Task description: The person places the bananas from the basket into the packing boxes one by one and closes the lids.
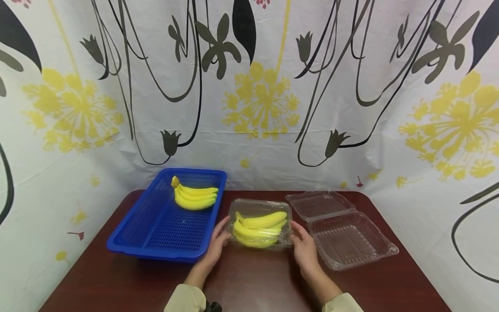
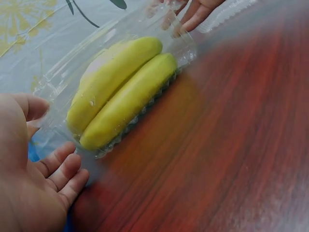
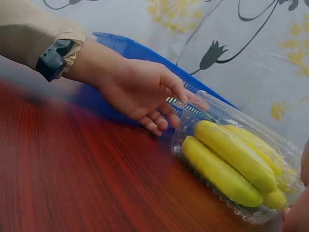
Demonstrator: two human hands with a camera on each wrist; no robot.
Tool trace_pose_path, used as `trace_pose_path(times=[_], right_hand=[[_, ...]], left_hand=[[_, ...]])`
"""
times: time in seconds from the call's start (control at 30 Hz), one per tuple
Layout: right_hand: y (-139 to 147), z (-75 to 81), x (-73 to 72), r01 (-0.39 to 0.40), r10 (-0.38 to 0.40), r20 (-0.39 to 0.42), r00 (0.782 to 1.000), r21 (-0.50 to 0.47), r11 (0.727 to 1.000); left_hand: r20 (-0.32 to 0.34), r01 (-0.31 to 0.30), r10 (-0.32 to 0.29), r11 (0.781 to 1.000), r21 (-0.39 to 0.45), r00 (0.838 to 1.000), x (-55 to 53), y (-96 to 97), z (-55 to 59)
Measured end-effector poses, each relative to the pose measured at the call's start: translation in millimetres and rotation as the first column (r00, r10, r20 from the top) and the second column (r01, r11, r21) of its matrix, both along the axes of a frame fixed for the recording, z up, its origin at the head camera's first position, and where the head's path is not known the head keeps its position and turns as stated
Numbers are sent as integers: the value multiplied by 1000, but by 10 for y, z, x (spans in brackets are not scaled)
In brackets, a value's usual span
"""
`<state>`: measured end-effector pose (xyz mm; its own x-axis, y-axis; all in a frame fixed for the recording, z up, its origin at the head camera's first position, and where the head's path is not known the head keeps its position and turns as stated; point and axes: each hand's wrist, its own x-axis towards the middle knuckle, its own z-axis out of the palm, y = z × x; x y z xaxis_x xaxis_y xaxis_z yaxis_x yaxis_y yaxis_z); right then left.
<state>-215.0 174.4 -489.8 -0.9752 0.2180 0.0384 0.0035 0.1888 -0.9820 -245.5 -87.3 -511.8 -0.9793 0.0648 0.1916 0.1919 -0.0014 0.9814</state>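
A clear plastic clamshell box (image 1: 260,207), its lid down, stands in the middle of the table. A bunch of yellow bananas (image 1: 259,232) lies inside it and shows through the plastic. My left hand (image 1: 217,246) holds the box's left end; in the right wrist view its thumb and forefinger are at the box's upper corner, the other fingers loosely bent. At the opposite end my right hand (image 1: 305,248) grips the side; only part of that hand (image 3: 297,205) shows at the edge of the right wrist view.
To the left, a blue plastic basket (image 1: 165,253) holds another banana bunch (image 1: 195,198). On the right lies a second clear clamshell box (image 1: 347,238) with its lid folded back. A patterned curtain (image 1: 265,164) hangs behind the dark red table (image 1: 257,281).
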Motion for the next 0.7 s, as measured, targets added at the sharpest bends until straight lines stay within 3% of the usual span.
trace_pose_path(times=[0.1,0.3,0.43,0.57,0.7], right_hand=[[0,-13,-17,-3,3,-3,1000,-1,1000],[20,-51,-53,-29,28,-18,999,-7,1000],[35,-69,-90,-32,32,-32,999,11,999],[46,-74,-115,-5,7,-36,999,54,999],[55,-81,-146,14,-11,-30,999,75,997]], left_hand=[[21,-26,26,1000,-14,999,-7,-2,-11],[64,-1,-2,999,38,998,168,18,242],[103,-8,4,999,39,995,231,36,321],[152,-16,10,999,37,988,216,52,343],[182,-22,14,999,44,983,122,57,223]])
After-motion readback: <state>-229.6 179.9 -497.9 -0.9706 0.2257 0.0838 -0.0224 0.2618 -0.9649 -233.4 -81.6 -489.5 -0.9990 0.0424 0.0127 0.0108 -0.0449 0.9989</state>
